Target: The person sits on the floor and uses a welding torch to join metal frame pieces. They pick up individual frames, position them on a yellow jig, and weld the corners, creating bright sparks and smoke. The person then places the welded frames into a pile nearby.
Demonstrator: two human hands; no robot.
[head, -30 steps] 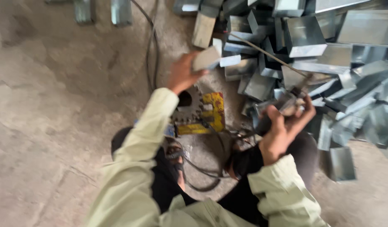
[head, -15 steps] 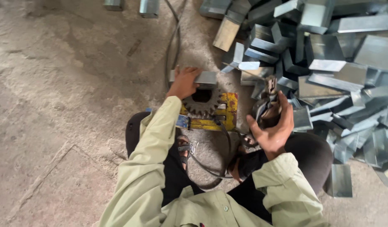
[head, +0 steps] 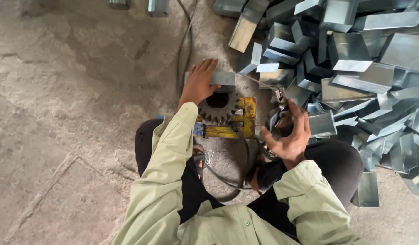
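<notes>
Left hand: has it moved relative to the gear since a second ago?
Yes. The left hand brought the metal block down from the pile to rest just above the gear.

Soft, even daylight fills the scene, with no hard shadows on the concrete floor (head: 68, 113). The pile of cut metal pieces (head: 354, 68) from twelve to three o'clock throws pale glare off its upturned faces, brightest toward two o'clock. Shade gathers under the person's body near six o'clock. Focus is fair at the centre; the right hand (head: 289, 134) looks slightly smeared. The corners bend outward a little, as from a wide lens.
</notes>
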